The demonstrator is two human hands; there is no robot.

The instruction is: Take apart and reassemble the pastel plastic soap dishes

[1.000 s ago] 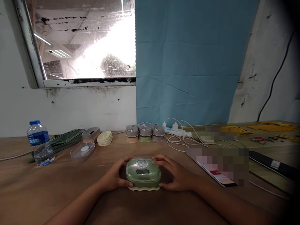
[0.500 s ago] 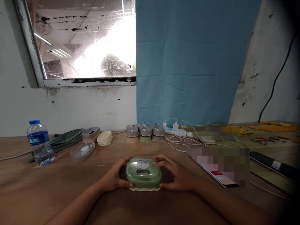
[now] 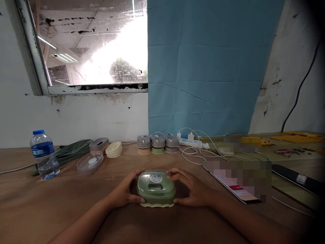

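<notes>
A green soap box [image 3: 156, 194] stands upright on the table in front of me. It has a clear domed lid [image 3: 146, 181] with a round sticker, a dark slot beneath the lid, and a cream wavy-edged base [image 3: 157, 205]. My left hand [image 3: 128, 191] grips its left side, thumb at the lower front corner and fingers toward the back. From the right, my right hand [image 3: 194, 189] holds the opposite side, its thumb low at the front and fingertips on the lid's far edge. The box's sides are partly hidden by the fingers.
Behind are several stacked cream trays [image 3: 114, 149], a clear lid [image 3: 90, 163], a grey-and-tan box [image 3: 99, 145] and three small lidded boxes [image 3: 157, 144]. A water bottle [image 3: 45, 156] stands left. Right are a power strip [image 3: 191, 143], loose cables and a partly blurred flat screen [image 3: 236, 186].
Both hands keep the same hold on the soap box, and the box stays in place. The whole view has shifted very slightly.
</notes>
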